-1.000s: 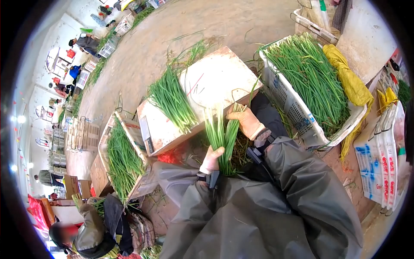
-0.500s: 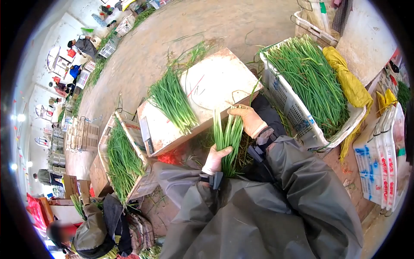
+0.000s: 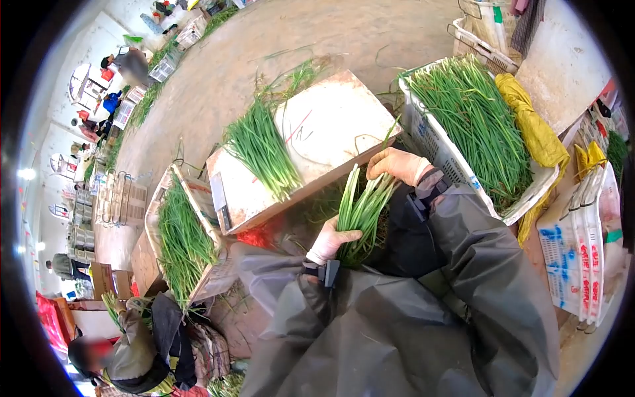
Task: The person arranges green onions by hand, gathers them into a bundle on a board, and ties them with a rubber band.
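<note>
My left hand, in a pale glove, is wrapped round a small bunch of chives above my lap, its pale stalk ends upward. My right hand, also gloved, has its fingers bent and pinched at the upper right ends of the same bunch. Ahead of my hands stands a low white-topped board. A larger pile of chives lies on its left part. A knife with a dark handle rests along the board's left edge.
A white crate heaped with chives is at right, a yellow cloth over its side. Another filled crate stands at left. Stacked white crates are far right. A person sits at lower left; others work along the wall.
My right hand has moved right and slightly up, and the bunch's upper ends now lean right with it. My left hand keeps its hold. The view has shifted slightly.
</note>
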Tool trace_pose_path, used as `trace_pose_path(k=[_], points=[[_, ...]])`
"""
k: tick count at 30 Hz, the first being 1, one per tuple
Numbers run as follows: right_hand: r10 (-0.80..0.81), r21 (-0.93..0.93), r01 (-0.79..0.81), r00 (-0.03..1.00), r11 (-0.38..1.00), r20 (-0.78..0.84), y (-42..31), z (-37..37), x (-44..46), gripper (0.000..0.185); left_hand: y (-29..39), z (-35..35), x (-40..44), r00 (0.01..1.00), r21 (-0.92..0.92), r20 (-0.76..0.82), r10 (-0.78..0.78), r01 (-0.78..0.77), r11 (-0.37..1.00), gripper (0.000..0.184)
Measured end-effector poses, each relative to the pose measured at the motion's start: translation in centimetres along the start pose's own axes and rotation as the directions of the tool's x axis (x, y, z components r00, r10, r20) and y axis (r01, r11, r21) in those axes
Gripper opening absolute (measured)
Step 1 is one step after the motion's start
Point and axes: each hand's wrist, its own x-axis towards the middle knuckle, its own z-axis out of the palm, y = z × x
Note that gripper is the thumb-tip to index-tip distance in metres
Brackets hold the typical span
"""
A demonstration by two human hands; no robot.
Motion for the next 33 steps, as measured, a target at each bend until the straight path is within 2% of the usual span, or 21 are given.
trace_pose_path(k=[1,4,5,6,7,8,9,10,12,18,19,22,24,26,28,31,32,33], points=[[-0.045,-0.03,0.046,0.998,0.999,0.036,0.0,-0.2,-0.1,0.016,-0.2,-0.5,0.0,0.999,0.008,0.042,-0.028,0.027,1.0,0.051],[-0.004,0.205,-0.052,0.964,0.977,0.266,-0.6,0.2,-1.2,0.015,-1.2,-2.1,0.1,0.981,0.029,0.18,-0.072,0.067,0.997,0.055],[0.031,0.177,-0.091,0.949,0.98,0.315,-1.5,0.3,-2.3,0.013,-1.3,-2.4,0.0,0.97,0.029,0.235,-0.058,0.052,0.998,0.057],[-0.051,0.263,-0.084,0.882,0.961,0.468,-0.9,0.1,-2.0,0.01,-1.2,-2.4,-0.1,0.956,0.028,0.289,-0.045,0.038,0.999,0.058],[-0.103,0.336,-0.05,0.9,0.941,0.423,0.1,0.8,-2.0,0.008,-0.7,-1.7,-0.5,0.957,0.048,0.288,-0.042,0.029,0.998,0.08],[-0.153,0.404,-0.012,0.915,0.914,0.373,0.9,1.3,-2.1,0.007,-1.0,-2.0,-0.2,0.95,0.074,0.311,-0.009,-0.014,0.997,0.082],[-0.093,0.4,-0.079,0.915,0.913,0.392,0.8,1.3,-2.0,0.009,-0.9,-1.8,-0.1,0.943,0.097,0.333,0.023,-0.059,0.994,0.083],[-0.125,0.426,-0.035,0.932,0.904,0.341,1.0,1.3,-2.0,0.01,-0.7,-1.9,-0.3,0.935,0.078,0.354,-0.026,-0.001,0.997,0.083],[-0.188,0.465,0.061,0.954,0.883,0.232,1.1,1.2,-2.1,0.011,-0.4,-1.4,-0.6,0.949,0.023,0.315,-0.016,0.009,1.0,0.082],[-0.345,0.572,0.266,0.938,0.776,0.032,-0.6,1.4,-2.5,0.022,-0.5,-1.8,-1.1,0.965,-0.116,0.264,0.003,0.028,0.993,0.079],[-0.351,0.612,0.322,0.933,0.722,-0.077,-1.1,1.0,-2.7,0.025,-0.9,-2.1,-0.9,0.964,-0.135,0.265,0.016,0.021,0.991,0.078],[-0.425,0.681,0.546,0.83,0.489,-0.361,-0.7,-3.6,-2.2,0.022,-1.1,-2.2,-1.4,0.975,-0.204,0.216,0.06,-0.015,0.979,0.076],[-0.369,0.638,0.678,0.734,0.364,-0.57,0.7,-8.6,-1.8,0.021,-1.1,-2.6,-1.8,0.984,-0.264,0.16,0.08,-0.035,0.964,0.078],[-0.263,0.499,0.763,0.623,0.41,-0.736,2.9,-12.2,-2.6,0.017,-1.2,-2.3,-1.9,0.988,-0.324,0.065,0.143,-0.114,0.939,0.071],[-0.232,0.509,0.806,0.58,0.301,-0.781,6.0,-16.2,-3.4,0.013,-2.1,-3.2,-1.3,0.985,-0.395,0.003,0.173,-0.158,0.905,0.069],[-0.128,0.351,0.871,0.414,0.344,-0.901,11.1,-21.5,-5.4,0.012,-2.3,-3.2,-1.2,0.964,-0.462,-0.059,0.258,-0.256,0.849,0.068],[-0.137,0.326,0.889,0.385,0.322,-0.913,12.2,-22.6,-6.2,0.013,-2.2,-3.2,-1.1,0.956,-0.484,-0.067,0.285,-0.281,0.829,0.069],[-0.08,0.303,0.888,0.349,0.346,-0.934,12.5,-23.1,-7.1,0.011,-1.9,-3.2,-1.2,0.954,-0.504,-0.095,0.286,-0.294,0.812,0.071]])
